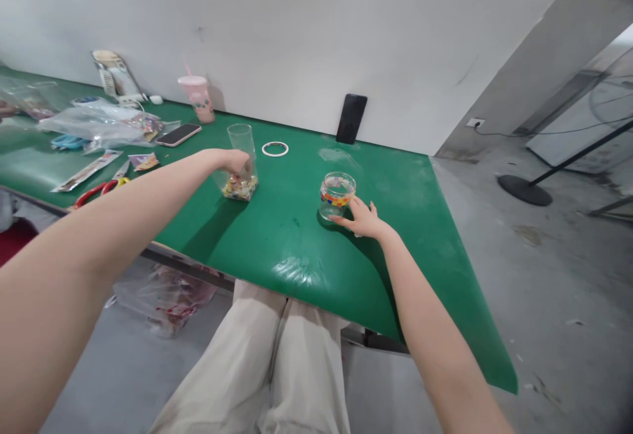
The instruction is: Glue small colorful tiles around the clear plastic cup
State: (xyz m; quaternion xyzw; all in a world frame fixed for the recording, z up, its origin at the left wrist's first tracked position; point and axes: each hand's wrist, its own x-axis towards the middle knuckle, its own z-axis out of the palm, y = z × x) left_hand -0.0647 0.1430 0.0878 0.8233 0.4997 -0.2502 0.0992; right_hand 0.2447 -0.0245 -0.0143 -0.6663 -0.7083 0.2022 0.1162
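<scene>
My left hand (239, 162) reaches down into a clear plastic bag (251, 182) standing on the table. Small multicoloured pieces, perhaps mosaic tiles (238, 190), fill its bottom. The fingers are bent together among them; what they pinch, if anything, is hidden. A clear glass jar (328, 210) stands upright to the right, with a band of red, orange, yellow and blue tiles (336, 199) around its upper part. My right hand (364, 219) holds the jar's right side, thumb low at the front and fingers behind.
A thin white ring (275, 154) lies beyond the bag. A black phone (351, 119) leans on the white partition (297, 45). Left are a pink cup (198, 99), another phone (179, 134), red-handled scissors (93, 193) and plastic bags (99, 121). The green table's (465, 309) edge is at right.
</scene>
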